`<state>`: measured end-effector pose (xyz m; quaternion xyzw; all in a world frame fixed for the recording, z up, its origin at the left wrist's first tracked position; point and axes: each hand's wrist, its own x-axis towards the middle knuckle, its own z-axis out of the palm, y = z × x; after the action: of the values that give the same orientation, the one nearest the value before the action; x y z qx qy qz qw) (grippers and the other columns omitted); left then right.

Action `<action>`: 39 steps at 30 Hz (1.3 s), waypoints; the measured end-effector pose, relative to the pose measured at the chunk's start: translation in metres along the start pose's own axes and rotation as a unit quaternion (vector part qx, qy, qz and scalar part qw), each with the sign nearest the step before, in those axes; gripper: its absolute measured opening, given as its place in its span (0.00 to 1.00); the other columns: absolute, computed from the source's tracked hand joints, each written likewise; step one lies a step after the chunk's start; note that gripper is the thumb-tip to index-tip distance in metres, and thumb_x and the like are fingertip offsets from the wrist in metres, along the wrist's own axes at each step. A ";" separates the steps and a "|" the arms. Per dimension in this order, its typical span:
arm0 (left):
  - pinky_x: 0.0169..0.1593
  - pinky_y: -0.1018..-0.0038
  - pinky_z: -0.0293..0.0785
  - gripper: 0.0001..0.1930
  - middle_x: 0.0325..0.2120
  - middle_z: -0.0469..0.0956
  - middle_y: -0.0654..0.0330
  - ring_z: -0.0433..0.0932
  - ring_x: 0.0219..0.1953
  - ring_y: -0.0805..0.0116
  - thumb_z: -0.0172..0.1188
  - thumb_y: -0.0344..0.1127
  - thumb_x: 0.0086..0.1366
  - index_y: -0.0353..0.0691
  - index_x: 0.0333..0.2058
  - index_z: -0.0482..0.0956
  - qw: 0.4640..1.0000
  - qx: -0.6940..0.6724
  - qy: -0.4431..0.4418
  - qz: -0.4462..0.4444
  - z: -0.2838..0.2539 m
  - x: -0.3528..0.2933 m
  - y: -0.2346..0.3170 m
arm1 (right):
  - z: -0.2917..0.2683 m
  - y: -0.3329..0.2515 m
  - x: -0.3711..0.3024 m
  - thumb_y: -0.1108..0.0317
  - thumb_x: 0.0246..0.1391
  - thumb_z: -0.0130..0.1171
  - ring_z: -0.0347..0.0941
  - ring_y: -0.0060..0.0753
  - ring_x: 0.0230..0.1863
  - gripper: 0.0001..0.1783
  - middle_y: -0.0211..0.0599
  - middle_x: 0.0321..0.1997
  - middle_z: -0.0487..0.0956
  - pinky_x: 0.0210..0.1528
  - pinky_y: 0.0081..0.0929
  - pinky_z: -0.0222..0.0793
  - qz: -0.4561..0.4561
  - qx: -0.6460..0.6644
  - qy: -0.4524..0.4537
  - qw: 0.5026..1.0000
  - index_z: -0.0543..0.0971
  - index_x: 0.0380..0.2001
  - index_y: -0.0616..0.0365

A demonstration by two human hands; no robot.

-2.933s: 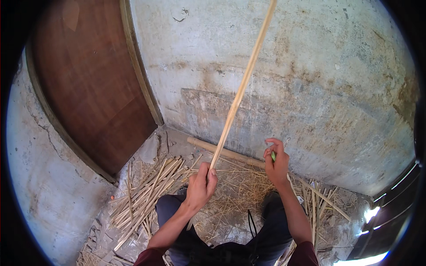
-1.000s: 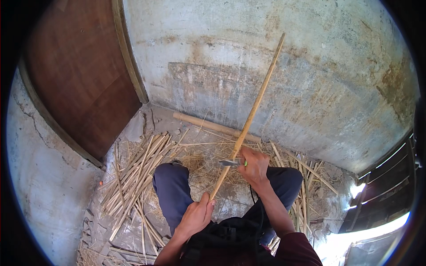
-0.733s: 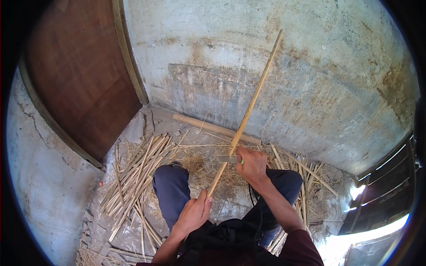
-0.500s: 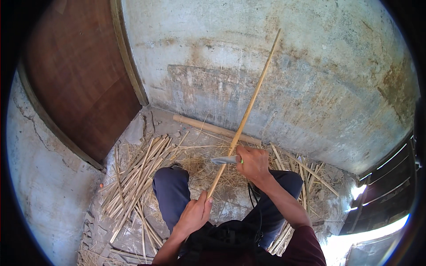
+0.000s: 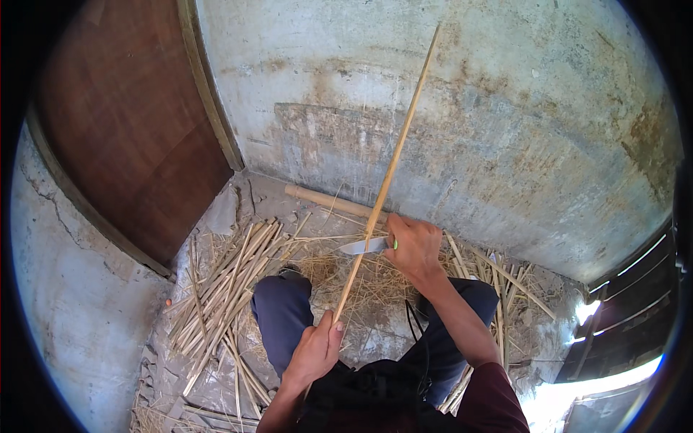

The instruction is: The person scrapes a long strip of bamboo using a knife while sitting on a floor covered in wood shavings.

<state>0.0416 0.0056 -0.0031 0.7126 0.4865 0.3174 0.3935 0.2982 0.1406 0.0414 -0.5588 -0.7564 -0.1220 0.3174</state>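
Looking from the left, we see a brown wooden door point(image 5: 123, 137) set in the plastered wall point(image 5: 505, 123), and below it a loose heap of split cane strips point(image 5: 224, 296) lying on the concrete floor point(image 5: 375, 335) beside our left knee.

Our left hand point(image 5: 314, 353) sits low and close to the body, clenched around the near end of a long pale stick point(image 5: 390, 169). From that grip the stick runs up and away to the right, its long axis slanting from our lap toward the wall, where the far tip rises high against the plaster. It is held off the floor along its whole visible length.

Partway up the shaft, a short knife point(image 5: 364, 246) lies crosswise, blade pointing left and touching the stick just where our right hand point(image 5: 415, 249) meets it. That hand is closed on the knife's green handle, on the right side of the stick and farther from the body than the left hand.

So the stick lies between the two hands, the left anchoring the near end, the right nearer the working point. Behind the knife, a thicker pole point(image 5: 328, 203) rests at the wall's foot, and more strips point(image 5: 505, 281) scatter right of our legs.
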 end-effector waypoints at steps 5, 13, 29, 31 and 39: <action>0.32 0.43 0.70 0.12 0.19 0.75 0.39 0.79 0.26 0.29 0.50 0.36 0.81 0.29 0.48 0.70 1.000 0.015 0.013 0.007 -0.005 0.010 0.011 | 0.012 -0.017 0.002 0.68 0.45 0.69 0.83 0.52 0.26 0.08 0.39 0.26 0.84 0.29 0.49 0.74 0.016 0.042 -0.022 0.999 0.79 0.28 0.54; 0.33 0.41 0.69 0.12 0.20 0.75 0.37 0.77 0.26 0.26 0.49 0.37 0.82 0.31 0.46 0.70 1.000 -0.006 -0.004 -0.025 -0.004 0.015 0.000 | 0.030 -0.002 0.006 0.68 0.46 0.69 0.83 0.55 0.27 0.08 0.42 0.26 0.84 0.30 0.50 0.76 0.016 0.031 -0.030 0.999 0.80 0.30 0.55; 0.28 0.58 0.70 0.13 0.17 0.73 0.51 0.78 0.19 0.49 0.46 0.36 0.83 0.34 0.39 0.71 0.999 0.029 0.023 -0.036 -0.016 -0.018 -0.047 | 0.009 0.105 0.037 0.72 0.56 0.62 0.81 0.64 0.29 0.07 0.57 0.26 0.82 0.35 0.52 0.77 0.152 -0.061 0.128 0.978 0.88 0.34 0.57; 0.26 0.61 0.68 0.15 0.16 0.72 0.54 0.75 0.18 0.55 0.45 0.36 0.84 0.34 0.37 0.69 0.998 -0.032 0.023 -0.055 -0.021 -0.009 -0.043 | 0.003 0.090 0.026 0.71 0.57 0.62 0.81 0.63 0.28 0.05 0.56 0.23 0.80 0.33 0.52 0.76 0.097 -0.016 0.144 0.985 0.86 0.32 0.57; 0.31 0.67 0.70 0.19 0.18 0.70 0.59 0.69 0.21 0.66 0.39 0.42 0.87 0.34 0.38 0.69 0.980 -0.167 -0.078 -0.073 -0.020 -0.002 -0.038 | 0.025 0.016 -0.026 0.71 0.48 0.66 0.77 0.50 0.21 0.08 0.36 0.20 0.77 0.26 0.48 0.69 -0.004 0.050 -0.040 0.998 0.75 0.24 0.50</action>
<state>0.0075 0.0167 -0.0261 0.6215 0.4453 0.3084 0.5660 0.3089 0.1400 0.0032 -0.5439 -0.7757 -0.0623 0.3140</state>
